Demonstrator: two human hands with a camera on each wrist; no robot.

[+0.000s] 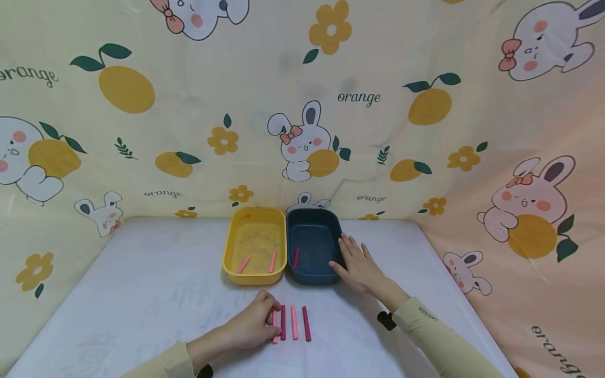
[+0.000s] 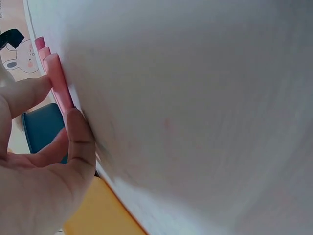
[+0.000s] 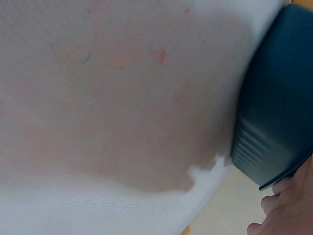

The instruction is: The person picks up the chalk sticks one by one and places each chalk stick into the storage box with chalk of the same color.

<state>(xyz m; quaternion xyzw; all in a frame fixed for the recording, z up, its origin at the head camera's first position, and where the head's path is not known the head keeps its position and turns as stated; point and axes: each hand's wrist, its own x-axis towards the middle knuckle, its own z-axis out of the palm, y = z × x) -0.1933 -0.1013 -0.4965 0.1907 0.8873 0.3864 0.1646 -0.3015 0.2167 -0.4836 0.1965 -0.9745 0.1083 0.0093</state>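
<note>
Left hand (image 1: 255,323) is low over the white tabletop (image 1: 156,283), wrist coming from lower left, fingers bent; thumb and finger pinch the leftmost light pink stick (image 2: 60,82), which lies on the table. Just right of those fingertips: dark magenta stick (image 1: 283,323), second light pink stick (image 1: 294,323), then outer magenta stick (image 1: 306,324), roughly parallel. Yellow bin (image 1: 253,280) is ahead of the left fingers, two short pink sticks (image 1: 272,261) inside.

Right hand (image 1: 357,268): fingers extended, touching the right side of the navy bin (image 1: 314,280), thumb apart near its front corner. One magenta piece (image 1: 296,258) inside, left of those fingers.
</note>
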